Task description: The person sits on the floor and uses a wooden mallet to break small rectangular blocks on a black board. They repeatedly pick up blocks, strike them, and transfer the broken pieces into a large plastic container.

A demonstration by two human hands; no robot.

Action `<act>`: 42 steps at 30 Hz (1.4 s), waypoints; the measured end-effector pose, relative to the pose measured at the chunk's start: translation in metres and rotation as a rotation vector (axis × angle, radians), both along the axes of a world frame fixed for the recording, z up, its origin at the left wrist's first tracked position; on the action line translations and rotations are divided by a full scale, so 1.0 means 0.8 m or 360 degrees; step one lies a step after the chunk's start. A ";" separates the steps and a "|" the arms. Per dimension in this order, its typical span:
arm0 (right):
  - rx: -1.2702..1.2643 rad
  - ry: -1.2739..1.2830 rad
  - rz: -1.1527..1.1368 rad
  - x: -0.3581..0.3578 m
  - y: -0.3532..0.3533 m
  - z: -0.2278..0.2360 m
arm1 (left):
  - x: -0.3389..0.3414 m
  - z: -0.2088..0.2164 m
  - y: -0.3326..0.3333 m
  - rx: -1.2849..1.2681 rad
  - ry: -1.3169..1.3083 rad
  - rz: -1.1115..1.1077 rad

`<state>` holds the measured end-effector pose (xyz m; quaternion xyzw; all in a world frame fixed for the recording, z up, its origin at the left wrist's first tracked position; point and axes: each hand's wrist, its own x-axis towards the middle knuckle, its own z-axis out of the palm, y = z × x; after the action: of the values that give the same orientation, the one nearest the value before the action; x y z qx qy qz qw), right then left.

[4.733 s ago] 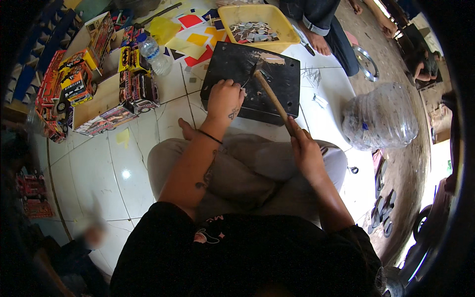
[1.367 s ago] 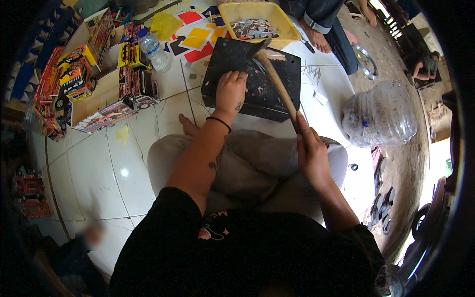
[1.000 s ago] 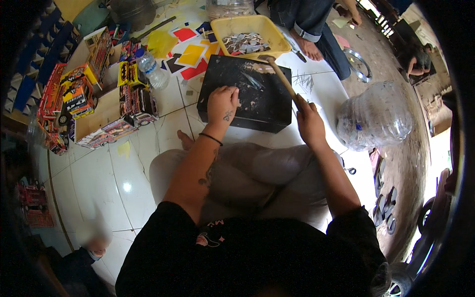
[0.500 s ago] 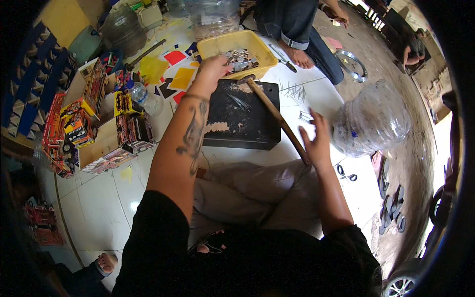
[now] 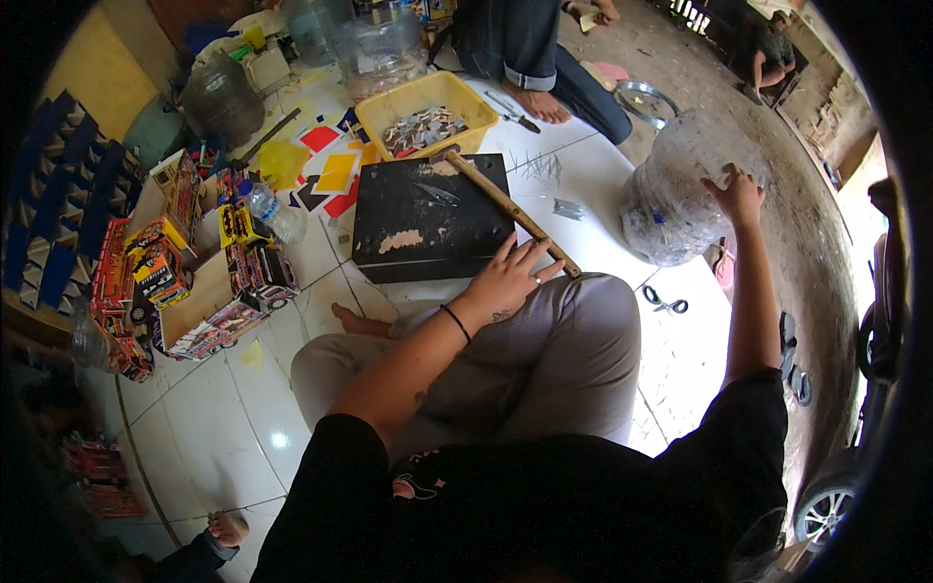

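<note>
I sit cross-legged on white floor tiles in front of a black wooden board [image 5: 428, 219]. A wooden-handled hammer [image 5: 505, 204] lies across the board's right side, its head at the far end. My left hand [image 5: 510, 277] rests on my knee with fingers spread, the fingertips at the near end of the handle. My right hand [image 5: 736, 192] is stretched out to the right, with spread fingers laid on a large clear plastic bag [image 5: 675, 204] full of small pieces.
A yellow tray [image 5: 384, 109] of small cut pieces stands behind the board. Coloured paper shapes [image 5: 330, 175], a water bottle [image 5: 267, 209] and colourful toy trucks [image 5: 243, 262] lie to the left. Scissors [image 5: 666, 301] and nails [image 5: 554, 170] lie on the right. Another person [image 5: 525, 49] sits beyond.
My right hand let go of the hammer, which now lies on the board, and went out to the plastic bag. My left hand reached to the yellow tray, then came back to my knee.
</note>
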<state>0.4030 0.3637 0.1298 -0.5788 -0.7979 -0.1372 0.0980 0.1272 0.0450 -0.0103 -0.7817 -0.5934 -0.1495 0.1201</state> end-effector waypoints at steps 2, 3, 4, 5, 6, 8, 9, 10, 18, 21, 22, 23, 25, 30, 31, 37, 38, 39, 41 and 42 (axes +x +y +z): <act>-0.0001 -0.0006 0.0000 -0.002 0.000 -0.001 | -0.002 0.000 0.011 -0.0041 0.0023 -0.0099; 0.0074 -0.0006 0.0031 -0.004 -0.002 -0.001 | -0.001 0.000 0.016 0.0091 0.0066 -0.0126; 0.0147 -0.0006 0.0066 -0.005 -0.003 -0.002 | 0.001 0.002 0.022 0.0053 0.0106 -0.0097; 0.0149 0.0008 0.0073 -0.006 -0.004 -0.001 | 0.003 0.004 0.030 0.0032 0.0137 -0.0076; 0.0133 0.0014 0.0073 -0.007 -0.006 -0.001 | 0.006 0.007 0.038 0.0091 0.0141 -0.0072; 0.0104 0.0034 0.0072 -0.009 -0.007 -0.001 | 0.010 0.015 0.053 -0.0012 0.0245 -0.0037; 0.0115 0.0032 0.0068 -0.009 -0.007 0.000 | 0.012 0.019 0.059 -0.0060 0.0308 -0.0025; 0.0129 0.0026 0.0061 -0.009 -0.007 -0.001 | 0.011 0.025 0.062 -0.0016 0.0278 -0.0072; 0.0190 0.0061 0.0104 -0.008 -0.010 -0.005 | -0.043 0.064 0.002 -0.0069 0.0188 -0.0193; 0.0229 0.0078 0.0116 -0.008 -0.009 -0.007 | -0.054 0.054 -0.041 -0.0078 0.0231 -0.0314; 0.0248 0.0077 0.0120 -0.008 -0.008 -0.008 | -0.056 0.049 -0.055 -0.0009 0.0216 -0.0336; 0.0227 0.0058 0.0090 -0.007 -0.007 -0.008 | -0.057 0.044 -0.068 0.0024 0.0207 -0.0359; 0.0239 0.0057 0.0108 -0.007 -0.006 -0.009 | -0.058 0.034 -0.091 0.0031 0.0224 -0.0328; 0.0237 0.0058 0.0109 -0.006 -0.006 -0.010 | -0.062 0.027 -0.122 -0.0016 0.0054 -0.0253; 0.0237 0.0060 0.0116 -0.006 -0.006 -0.010 | -0.062 0.028 -0.125 -0.0070 0.0001 -0.0275; 0.0262 0.0043 0.0117 -0.005 -0.005 -0.011 | -0.055 0.052 -0.158 -0.0059 -0.0212 -0.0450; 0.0251 0.0038 0.0117 -0.005 -0.005 -0.011 | -0.054 0.059 -0.161 -0.0020 -0.0289 -0.0470; 0.0248 0.0034 0.0114 -0.005 -0.005 -0.011 | -0.055 0.066 -0.163 -0.0050 -0.0270 -0.0438; 0.0244 0.0032 0.0109 -0.005 -0.006 -0.010 | -0.058 0.082 -0.157 -0.0039 -0.0249 -0.0402; 0.0236 0.0033 0.0105 -0.006 -0.007 -0.010 | -0.060 0.090 -0.151 -0.0032 -0.0237 -0.0450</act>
<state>0.3985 0.3583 0.1220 -0.5447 -0.8031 -0.1868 0.1533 0.0791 -0.0755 0.0614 -0.8453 -0.4863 -0.2163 0.0457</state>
